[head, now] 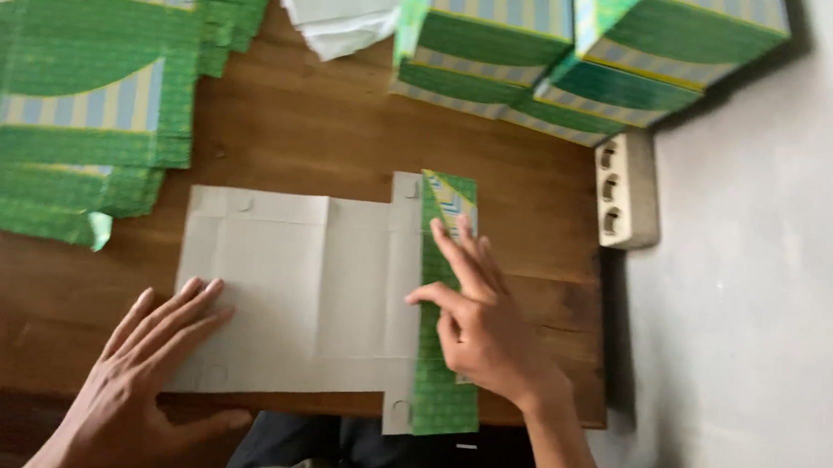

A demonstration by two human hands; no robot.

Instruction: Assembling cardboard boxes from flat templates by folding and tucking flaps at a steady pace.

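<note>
Cardboard sheet (301,294): lying unprinted side up on counter (285,132), green flap (440,367) folding over.
Left hand (149,366): pressing flat, grip spread apart.
Right hand (480,315): creasing flap, fingers extended.

A brown wooden surface (286,122) carries an unfolded carton blank (302,284), grey side up, with one green printed flap (440,367) folded over at its right. A stack of flat green blanks (78,84) lies at far left, white paper sheets (341,2) at the far edge, and assembled green boxes (573,47) at far right. A white power strip (626,187) rests on the right edge.
</note>
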